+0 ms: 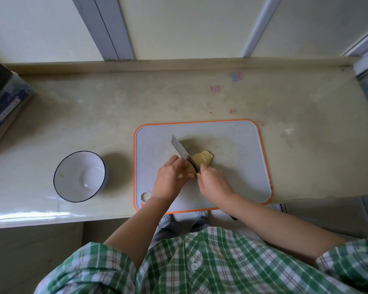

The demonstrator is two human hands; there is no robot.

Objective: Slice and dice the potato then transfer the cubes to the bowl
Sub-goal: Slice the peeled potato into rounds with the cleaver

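A peeled pale-yellow potato (189, 171) lies on the grey, orange-edged cutting board (238, 166). Several cut slices (203, 158) lean in a row to the right of the blade. My left hand (170, 177) grips the uncut part of the potato with curled fingers. My right hand (214, 182) holds the handle of a knife (183, 152), whose blade stands in the potato between my left fingers and the slices. A white bowl (62, 183) with a dark rim stands on the counter to the left of the board, with one small pale bit inside.
The beige counter (115, 115) ends in a raised ledge at the back and a front edge just below the board. A dark blue box (4, 107) lies at the far left. Coloured scribbles mark the counter behind the board.
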